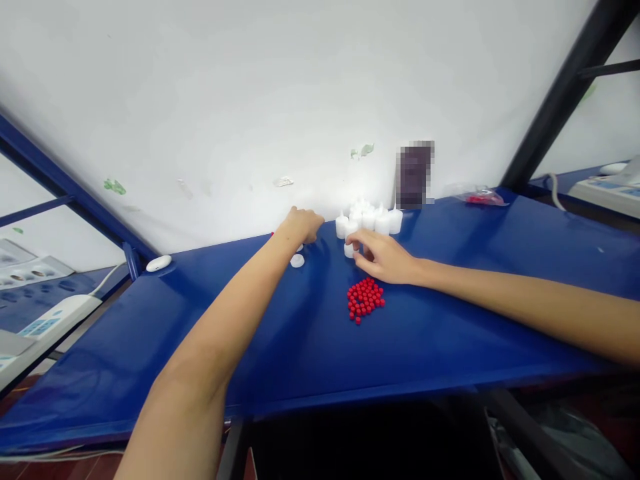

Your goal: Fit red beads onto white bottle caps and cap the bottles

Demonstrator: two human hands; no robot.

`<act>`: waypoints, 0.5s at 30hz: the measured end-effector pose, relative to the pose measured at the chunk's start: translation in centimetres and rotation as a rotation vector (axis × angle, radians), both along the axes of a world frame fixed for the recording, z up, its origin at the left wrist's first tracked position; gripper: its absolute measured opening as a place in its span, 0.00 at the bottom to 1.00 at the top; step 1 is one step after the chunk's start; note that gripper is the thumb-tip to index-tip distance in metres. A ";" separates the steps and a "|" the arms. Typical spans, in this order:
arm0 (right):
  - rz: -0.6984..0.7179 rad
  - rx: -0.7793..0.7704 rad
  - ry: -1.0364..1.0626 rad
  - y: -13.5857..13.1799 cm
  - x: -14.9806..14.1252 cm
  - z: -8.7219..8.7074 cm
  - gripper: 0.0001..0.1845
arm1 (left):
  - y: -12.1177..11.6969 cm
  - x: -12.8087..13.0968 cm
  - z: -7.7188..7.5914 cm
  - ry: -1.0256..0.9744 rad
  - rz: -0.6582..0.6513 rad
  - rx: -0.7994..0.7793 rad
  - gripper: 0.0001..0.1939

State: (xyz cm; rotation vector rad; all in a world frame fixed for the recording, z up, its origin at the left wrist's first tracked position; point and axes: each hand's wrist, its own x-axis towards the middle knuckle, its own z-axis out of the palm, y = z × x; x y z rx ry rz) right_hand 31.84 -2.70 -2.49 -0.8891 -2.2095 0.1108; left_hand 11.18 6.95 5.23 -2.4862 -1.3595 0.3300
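Note:
My right hand (381,257) has its thumb and fingers around a small white plastic bottle (349,251), just in front of a cluster of similar white bottles with pointed nozzle tops (369,219). Near the wall, my left hand (303,225) is closed with its fingers curled downward; whatever they hold, if anything, is hidden. A white round cap (297,261) lies on the blue table just below that hand, with another white piece partly covered behind it. Closer to me than the right hand is a pile of tiny red caps (365,298).
The blue table (300,360) meets a white wall (225,120). A pixelated dark object (414,175) leans there, beside a clear plastic bag with red pieces (483,198). A white oval device (159,263) sits at the left edge. Blue and black frame posts flank both sides.

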 end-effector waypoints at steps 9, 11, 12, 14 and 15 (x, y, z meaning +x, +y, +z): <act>0.000 0.020 -0.012 0.0 -0.1 0.0 0.13 | 1.4 0.1 -1.3 0.030 0.054 -0.050 0.18; 0.005 0.010 -0.011 -0.1 -0.1 0.1 0.13 | 1.9 -0.1 -1.8 0.032 0.105 -0.018 0.19; 0.007 0.002 -0.013 -0.1 -0.1 0.1 0.13 | 2.1 -0.2 -2.0 0.032 0.130 -0.009 0.19; 0.010 -0.010 -0.016 -0.1 -0.2 0.2 0.13 | 2.3 -0.4 -2.5 0.027 0.171 -0.007 0.19; 0.013 -0.010 -0.015 -0.1 -0.2 0.2 0.13 | 2.2 -0.4 -2.8 0.019 0.184 -0.010 0.19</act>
